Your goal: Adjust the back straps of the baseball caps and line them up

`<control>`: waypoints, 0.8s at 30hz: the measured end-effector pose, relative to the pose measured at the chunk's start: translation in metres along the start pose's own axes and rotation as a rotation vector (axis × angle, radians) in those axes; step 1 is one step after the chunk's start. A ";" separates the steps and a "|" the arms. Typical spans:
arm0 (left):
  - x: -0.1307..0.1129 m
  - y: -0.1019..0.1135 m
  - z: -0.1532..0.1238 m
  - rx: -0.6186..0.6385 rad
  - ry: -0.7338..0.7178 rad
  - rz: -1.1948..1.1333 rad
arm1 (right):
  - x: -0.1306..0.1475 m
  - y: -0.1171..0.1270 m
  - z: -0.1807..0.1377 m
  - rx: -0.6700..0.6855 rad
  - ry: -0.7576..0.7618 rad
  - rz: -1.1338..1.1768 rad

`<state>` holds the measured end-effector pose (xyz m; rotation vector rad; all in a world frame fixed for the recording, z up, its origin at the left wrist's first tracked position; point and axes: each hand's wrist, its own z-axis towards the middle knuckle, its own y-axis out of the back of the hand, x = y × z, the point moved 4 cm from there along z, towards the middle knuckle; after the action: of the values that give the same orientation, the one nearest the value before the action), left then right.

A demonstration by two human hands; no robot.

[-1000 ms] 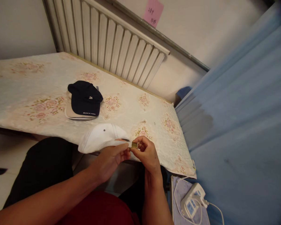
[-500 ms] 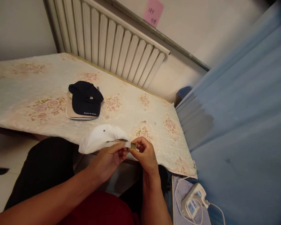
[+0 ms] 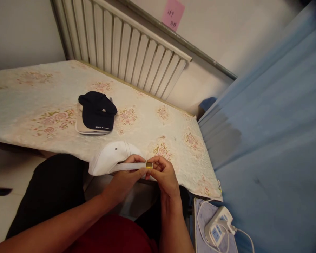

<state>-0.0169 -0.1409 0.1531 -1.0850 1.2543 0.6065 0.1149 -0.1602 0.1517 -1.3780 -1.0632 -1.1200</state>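
A white cap (image 3: 109, 158) hangs over the near edge of the flowered table (image 3: 28, 105). My left hand (image 3: 126, 177) pinches the cap's white back strap (image 3: 127, 166) from below. My right hand (image 3: 164, 174) pinches the strap's small brass buckle (image 3: 149, 165) between thumb and fingers. Both hands meet at the buckle, just off the table's edge above my lap.
A dark navy cap (image 3: 97, 110) lies on top of a beige cap (image 3: 80, 125) further back on the table. A white radiator (image 3: 126, 42) stands behind, a blue curtain (image 3: 274, 123) on the right. A white power strip (image 3: 217, 228) with a cable lies at lower right.
The strap has been drawn straighter and more level between my hands, and the brass buckle now shows plainly at my right fingertips. The white cap has shifted slightly.
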 end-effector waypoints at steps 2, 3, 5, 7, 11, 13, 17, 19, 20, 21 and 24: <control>-0.001 0.000 0.001 0.002 -0.020 0.031 | 0.002 -0.002 -0.001 0.019 -0.015 0.073; 0.000 0.001 0.002 0.000 -0.032 0.048 | 0.003 -0.002 -0.002 0.019 -0.023 0.109; 0.001 0.003 0.003 -0.006 -0.059 0.084 | 0.002 -0.002 -0.002 0.000 -0.042 0.170; 0.002 0.004 0.005 0.006 -0.084 0.119 | 0.000 -0.001 -0.002 -0.028 -0.057 0.207; 0.000 0.005 0.007 0.031 -0.125 0.206 | -0.001 -0.002 -0.002 -0.066 -0.069 0.199; -0.002 0.005 0.007 0.039 -0.143 0.239 | -0.001 -0.003 -0.003 -0.072 -0.078 0.191; -0.003 0.007 0.009 0.054 -0.183 0.281 | -0.002 -0.005 -0.003 -0.065 -0.084 0.210; -0.003 0.008 0.009 0.069 -0.182 0.296 | -0.003 -0.005 -0.002 -0.056 -0.073 0.216; -0.003 0.009 0.009 0.081 -0.175 0.304 | -0.003 -0.005 -0.002 -0.053 -0.069 0.217; -0.003 0.010 0.009 0.089 -0.170 0.315 | -0.004 -0.005 -0.002 -0.049 -0.065 0.218; -0.004 0.012 0.009 0.092 -0.174 0.349 | -0.007 -0.003 -0.001 -0.052 -0.057 0.234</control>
<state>-0.0239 -0.1273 0.1525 -0.7234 1.3142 0.8787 0.1111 -0.1609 0.1453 -1.5400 -0.8921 -0.9470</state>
